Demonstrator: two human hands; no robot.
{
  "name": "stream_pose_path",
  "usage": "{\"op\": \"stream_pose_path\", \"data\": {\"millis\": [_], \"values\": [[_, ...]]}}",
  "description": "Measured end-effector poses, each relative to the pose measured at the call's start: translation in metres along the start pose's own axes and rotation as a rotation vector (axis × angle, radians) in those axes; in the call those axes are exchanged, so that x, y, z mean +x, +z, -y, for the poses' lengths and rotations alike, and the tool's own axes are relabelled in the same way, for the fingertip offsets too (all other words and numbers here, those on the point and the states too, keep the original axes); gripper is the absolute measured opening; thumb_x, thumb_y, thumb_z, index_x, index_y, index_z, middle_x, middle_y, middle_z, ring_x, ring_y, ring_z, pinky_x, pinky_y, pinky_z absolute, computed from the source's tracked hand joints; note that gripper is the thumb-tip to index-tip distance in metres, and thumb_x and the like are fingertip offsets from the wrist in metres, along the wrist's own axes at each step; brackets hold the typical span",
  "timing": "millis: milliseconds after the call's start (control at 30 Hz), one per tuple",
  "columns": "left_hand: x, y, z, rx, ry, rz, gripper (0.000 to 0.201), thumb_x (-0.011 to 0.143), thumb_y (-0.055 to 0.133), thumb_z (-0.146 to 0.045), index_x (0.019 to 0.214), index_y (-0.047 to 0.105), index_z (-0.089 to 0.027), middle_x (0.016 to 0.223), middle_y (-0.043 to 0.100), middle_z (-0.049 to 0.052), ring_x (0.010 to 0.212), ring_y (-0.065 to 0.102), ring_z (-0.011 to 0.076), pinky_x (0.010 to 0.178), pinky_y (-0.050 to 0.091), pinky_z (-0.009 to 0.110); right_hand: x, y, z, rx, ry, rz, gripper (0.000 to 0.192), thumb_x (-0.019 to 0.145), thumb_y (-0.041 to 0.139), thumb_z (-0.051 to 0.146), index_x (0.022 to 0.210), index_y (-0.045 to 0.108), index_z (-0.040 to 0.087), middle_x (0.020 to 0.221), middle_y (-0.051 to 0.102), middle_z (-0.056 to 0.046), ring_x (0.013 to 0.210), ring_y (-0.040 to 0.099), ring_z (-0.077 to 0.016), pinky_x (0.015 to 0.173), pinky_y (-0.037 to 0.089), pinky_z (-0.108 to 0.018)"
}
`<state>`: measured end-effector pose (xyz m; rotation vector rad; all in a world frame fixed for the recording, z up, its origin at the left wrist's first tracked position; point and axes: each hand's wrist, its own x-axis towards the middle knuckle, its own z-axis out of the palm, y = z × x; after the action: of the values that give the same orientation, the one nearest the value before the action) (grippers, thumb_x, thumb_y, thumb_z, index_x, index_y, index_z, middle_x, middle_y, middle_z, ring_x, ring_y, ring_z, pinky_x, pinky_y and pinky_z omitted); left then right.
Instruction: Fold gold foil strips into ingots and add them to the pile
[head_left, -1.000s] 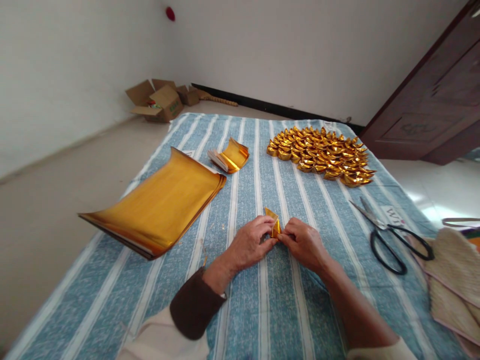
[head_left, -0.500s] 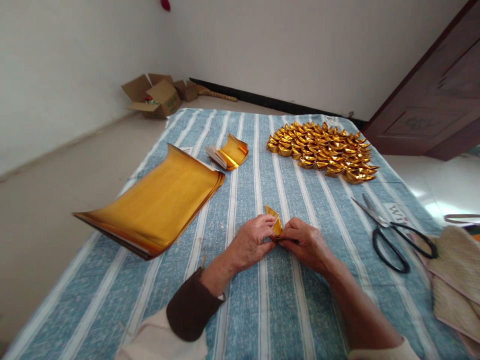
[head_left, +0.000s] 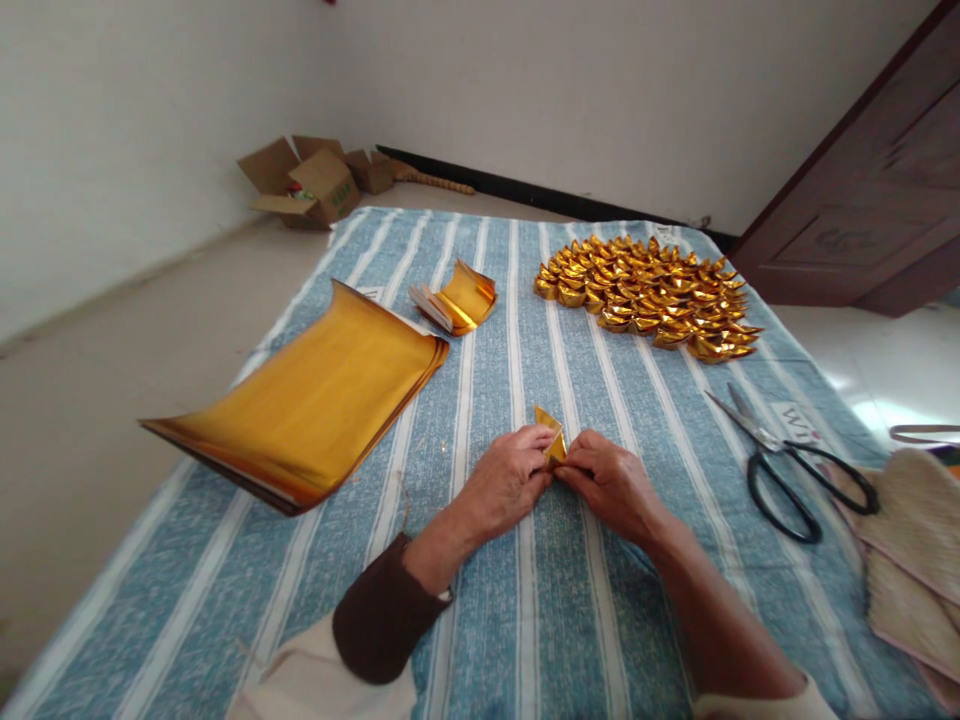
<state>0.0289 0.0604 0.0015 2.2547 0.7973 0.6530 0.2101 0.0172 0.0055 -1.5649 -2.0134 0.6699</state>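
Note:
A small folded piece of gold foil paper [head_left: 552,428] is pinched between my two hands over the middle of the table. My left hand [head_left: 511,470] grips its left side, fingers closed. My right hand [head_left: 609,485] is closed on its lower right edge, thumb and fingertips together. One pointed corner of the paper sticks up above the fingers; its lower part is mostly hidden by them. To the left lies a stack of large gold foil sheets [head_left: 307,400], and behind it a smaller stack of gold paper [head_left: 469,297]. Many folded gold paper ingots [head_left: 645,295] stand grouped at the back right.
Black-handled scissors [head_left: 780,455] lie with blades apart on the right of the striped tablecloth [head_left: 480,400]. A beige cloth [head_left: 911,550] sits at the right edge. Open cardboard boxes [head_left: 322,185] stand on the floor behind, and a dark red door [head_left: 847,210] is at the right.
The dark edge strip that showed under my right fingers is now pressed in out of sight. Both hands stay on the gold paper; the view has shifted slightly.

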Motion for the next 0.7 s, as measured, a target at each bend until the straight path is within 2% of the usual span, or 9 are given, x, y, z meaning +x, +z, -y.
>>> {"op": "stream_pose_path", "data": {"millis": [233, 467, 700], "values": [[0.000, 0.006, -0.002, 0.092, -0.024, -0.066, 0.017, 0.086, 0.055, -0.008, 0.074, 0.064, -0.016, 0.119, 0.066, 0.010, 0.114, 0.062, 0.0240, 0.099, 0.051, 0.044, 0.002, 0.007, 0.003, -0.055, 0.117, -0.051, 0.029, 0.090, 0.061, 0.023, 0.061, 0.062, 0.018, 0.072, 0.054, 0.001, 0.063, 0.053, -0.0105, 0.059, 0.036, -0.025], [-0.004, 0.014, -0.001, 0.048, -0.090, -0.147, 0.020, 0.081, 0.059, -0.006, 0.065, 0.054, -0.017, 0.119, 0.066, 0.011, 0.116, 0.061, 0.0247, 0.101, 0.049, 0.044, 0.001, 0.014, 0.005, -0.102, 0.204, -0.143, 0.025, 0.086, 0.068, 0.024, 0.062, 0.061, 0.019, 0.072, 0.054, 0.002, 0.063, 0.053, -0.0110, 0.060, 0.034, -0.026], [-0.005, 0.013, 0.001, -0.051, -0.158, -0.163, 0.018, 0.078, 0.062, -0.006, 0.074, 0.050, -0.018, 0.122, 0.061, 0.012, 0.119, 0.058, 0.0255, 0.102, 0.047, 0.046, 0.003, 0.015, 0.007, -0.118, 0.239, -0.143, 0.024, 0.085, 0.069, 0.026, 0.063, 0.063, 0.019, 0.073, 0.055, 0.002, 0.064, 0.054, -0.0113, 0.061, 0.035, -0.025]]}}
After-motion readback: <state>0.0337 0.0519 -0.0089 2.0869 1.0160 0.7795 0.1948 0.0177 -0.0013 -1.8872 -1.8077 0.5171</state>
